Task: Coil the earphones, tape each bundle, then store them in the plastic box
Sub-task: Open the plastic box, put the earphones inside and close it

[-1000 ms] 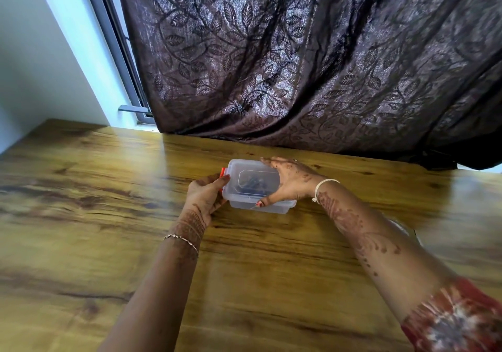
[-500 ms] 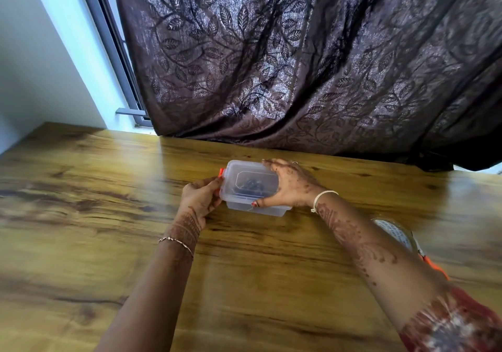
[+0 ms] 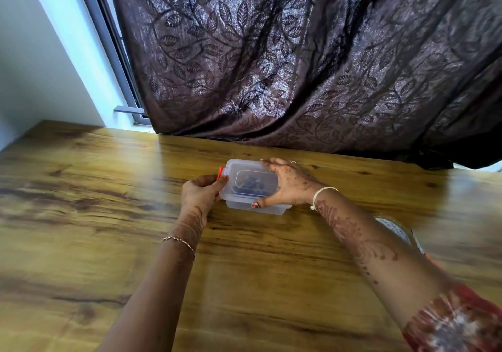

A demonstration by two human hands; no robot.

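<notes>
Left grip (image 3: pixel 203 194): fingers curled in at the 9 o'clock end of the clear rectangular plastic box (image 3: pixel 245 207). The thumb tip is against the small orange latch (image 3: pixel 220 173) and the lid corner, pinching there, most likely to snap the clasp down.
Right grip (image 3: pixel 291 185): clasped over the 3 o'clock end of the box, with the fingers over the far lid edge and the thumb hooked on the near edge. This probably pins the box so it does not slide away from the left-side push.
Lid: seated flat on the box. Whether the 3 o'clock clasp is fastened is hidden under the right grip.
Dark coiled earphone bundles (image 3: pixel 248 184): inside the box, seen blurred through the lid's recessed centre panel. Their number and the tape cannot be made out.
Stage: judging by the contents and the seated lid, coiling and taping look finished, and storing is at its last act, locking the lid.
Risk: uneven pressure at 9 o'clock could tip the light box or pop the opposite side up, so the counter-hold matters.
Wood-grain desk (image 3: pixel 108 243): the box rests on it towards 12 o'clock, near the far edge and straight ahead of the person.
White patterned object with an orange part (image 3: pixel 395 229): at 3 o'clock, mostly hidden behind the right forearm. What it is cannot be told.
Brown leaf-patterned curtain (image 3: pixel 298 66): hangs behind the desk's 12 o'clock edge, with a grey window frame (image 3: pixel 108 39) at 11 o'clock.
</notes>
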